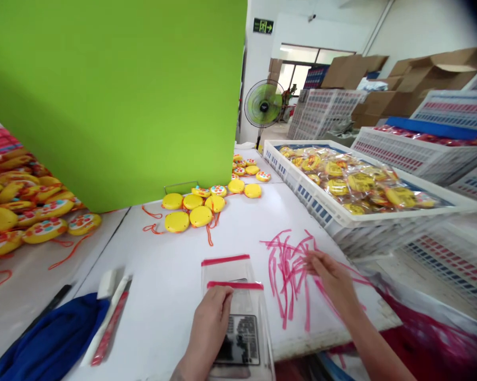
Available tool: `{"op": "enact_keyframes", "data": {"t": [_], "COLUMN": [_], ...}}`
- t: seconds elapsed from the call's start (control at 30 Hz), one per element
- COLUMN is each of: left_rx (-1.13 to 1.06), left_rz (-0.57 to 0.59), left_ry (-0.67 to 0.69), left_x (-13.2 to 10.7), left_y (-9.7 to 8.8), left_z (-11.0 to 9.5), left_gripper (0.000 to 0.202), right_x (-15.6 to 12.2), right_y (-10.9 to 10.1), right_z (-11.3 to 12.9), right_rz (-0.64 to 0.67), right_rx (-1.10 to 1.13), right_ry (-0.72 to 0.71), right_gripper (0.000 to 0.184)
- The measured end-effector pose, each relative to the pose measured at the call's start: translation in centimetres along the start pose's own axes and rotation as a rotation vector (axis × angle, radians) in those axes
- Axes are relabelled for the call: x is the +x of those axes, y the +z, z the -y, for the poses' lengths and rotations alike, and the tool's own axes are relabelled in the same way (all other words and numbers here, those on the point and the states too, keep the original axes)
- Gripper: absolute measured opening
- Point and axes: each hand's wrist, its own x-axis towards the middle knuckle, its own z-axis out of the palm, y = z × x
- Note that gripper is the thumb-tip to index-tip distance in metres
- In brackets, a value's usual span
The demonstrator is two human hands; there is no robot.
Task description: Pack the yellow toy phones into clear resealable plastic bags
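Quick look at my bench from head height, going left to right. Far left there's a big heap of round yellow discs with colorful patterns, slumped against a bright green board. In front of that, on the white table, sits a blue cloth, with a white stick, a red strip and a small white block right beside it.

Further up the table there's a looser bunch of yellow discs, with some orange cords trailing around them.

Middle of the shot, the left hand sits on a clear plastic bag with red strips along its top edges and a printed label. The bag lies flat on the table under the hand. Fingers are together and pressed down on the plastic, but I can't tell if they're actually pinching it.

Just right of that, the right hand is at a messy pile of pink cords. Its fingers are loosely curled and touching the strands, though I can't tell if they've got hold of one.

Past that there's a white crate full of bagged yellow discs, then more stacked crates, with cardboard boxes behind them.
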Motion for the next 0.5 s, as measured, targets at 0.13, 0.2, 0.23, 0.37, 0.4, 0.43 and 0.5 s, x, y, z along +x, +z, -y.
{"op": "enact_keyframes", "data": {"t": [0.13,0.2,0.23,0.37,0.4,0.43,0.5], "left_rx": [0.063,0.077,0.082,0.095,0.099,0.102,0.106], "left_rz": [-0.003,-0.011,-0.014,-0.018,-0.019,-0.021,-0.023], "left_ry": [0.066,0.087,0.096,0.116,0.121,0.127,0.140], "left_x": [-0.2,-0.2,-0.2,-0.2,-0.2,-0.2,-0.2], "left_y": [0.3,0.3,0.3,0.3,0.3,0.3,0.3], "left_z": [0.6,0.8,0.8,0.7,0.7,0.7,0.6], "left_gripper": [0.018,0.017,0.017,0.017,0.017,0.017,0.018], "right_x": [2.7,3.8,4.2,4.7,4.7,4.7,4.6], "right_y": [-5.8,-7.8,-8.6,-10.0,-10.3,-10.5,-11.0], "right_z": [-2.7,-3.9,-4.4,-5.8,-6.1,-6.4,-6.9], "right_rz": [-0.240,-0.304,-0.319,-0.350,-0.356,-0.363,-0.381], "right_rx": [-0.339,-0.457,-0.487,-0.477,-0.452,-0.416,-0.326], "right_ry": [-0.064,-0.066,-0.067,-0.057,-0.046,-0.034,-0.017], "right_gripper": [0.038,0.037,0.036,0.038,0.039,0.040,0.042]}}
